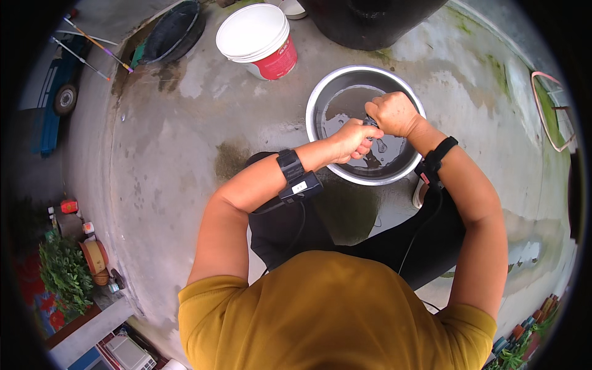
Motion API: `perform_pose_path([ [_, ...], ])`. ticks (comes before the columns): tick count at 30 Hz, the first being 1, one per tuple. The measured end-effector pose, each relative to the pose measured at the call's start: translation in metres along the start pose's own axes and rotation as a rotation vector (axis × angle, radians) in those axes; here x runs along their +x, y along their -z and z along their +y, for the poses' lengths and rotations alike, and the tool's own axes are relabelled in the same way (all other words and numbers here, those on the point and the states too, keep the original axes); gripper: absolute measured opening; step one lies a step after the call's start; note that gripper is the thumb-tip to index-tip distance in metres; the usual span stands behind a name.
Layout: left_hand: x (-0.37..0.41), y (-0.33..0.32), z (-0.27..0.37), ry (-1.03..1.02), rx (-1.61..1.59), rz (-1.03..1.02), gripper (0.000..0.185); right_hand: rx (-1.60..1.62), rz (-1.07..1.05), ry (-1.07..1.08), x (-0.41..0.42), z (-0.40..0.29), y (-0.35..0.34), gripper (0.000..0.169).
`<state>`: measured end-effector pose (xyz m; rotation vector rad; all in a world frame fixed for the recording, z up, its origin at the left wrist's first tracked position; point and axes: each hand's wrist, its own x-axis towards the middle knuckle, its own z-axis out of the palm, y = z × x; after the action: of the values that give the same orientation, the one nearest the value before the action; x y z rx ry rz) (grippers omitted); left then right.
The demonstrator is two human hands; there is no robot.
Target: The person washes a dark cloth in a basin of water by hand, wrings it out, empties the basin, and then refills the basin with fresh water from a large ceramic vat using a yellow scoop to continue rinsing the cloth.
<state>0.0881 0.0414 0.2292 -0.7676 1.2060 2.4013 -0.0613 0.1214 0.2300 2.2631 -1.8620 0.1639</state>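
A wide metal basin [368, 181] with shallow water in it stands on the wet concrete floor. Over the basin, my left hand [355, 141] and my right hand [392, 113] are closed on one dark, bunched cloth [370, 122], the right hand just above and to the right of the left. Only a short stretch of the cloth shows between the two fists; what the fingers cover is hidden. Its striped or patterned surface is too small to make out. Both wrists wear black straps with small devices.
Beyond the basin are a large black tub [370, 23] and a white and red plastic bucket [273, 58]. A black rubber basin [172, 32] leans at the upper left. My knees and a shoe [418, 194] are close to the near side of the metal basin. Cables hang from the wrist devices.
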Motion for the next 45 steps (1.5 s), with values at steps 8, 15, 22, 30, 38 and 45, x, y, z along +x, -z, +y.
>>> perform_pose_path([
  [8,0.018,0.004,-0.001,-0.031,-0.1,-0.139,0.027,0.009,-0.044,0.004,-0.001,0.013,0.004,0.015],
  [15,0.051,0.072,0.005,-0.375,1.29,0.746,0.056,0.505,-0.48,-0.585,0.004,0.037,-0.002,0.083],
  [22,0.035,0.147,-0.034,-0.173,0.868,0.975,0.037,0.469,-0.82,-1.118,-0.029,0.127,-0.075,0.085],
  [30,0.065,0.134,-0.103,0.1,0.785,1.241,0.05,0.744,-0.644,-1.558,-0.135,0.164,-0.193,0.071],
  [38,0.08,0.13,-0.135,-0.077,-0.341,1.364,0.026,1.14,0.034,-1.975,-0.165,0.135,-0.214,0.037],
  [45,0.058,0.114,-0.153,-0.169,-0.757,1.503,0.023,1.481,0.155,-2.256,-0.118,0.14,-0.166,0.025],
])
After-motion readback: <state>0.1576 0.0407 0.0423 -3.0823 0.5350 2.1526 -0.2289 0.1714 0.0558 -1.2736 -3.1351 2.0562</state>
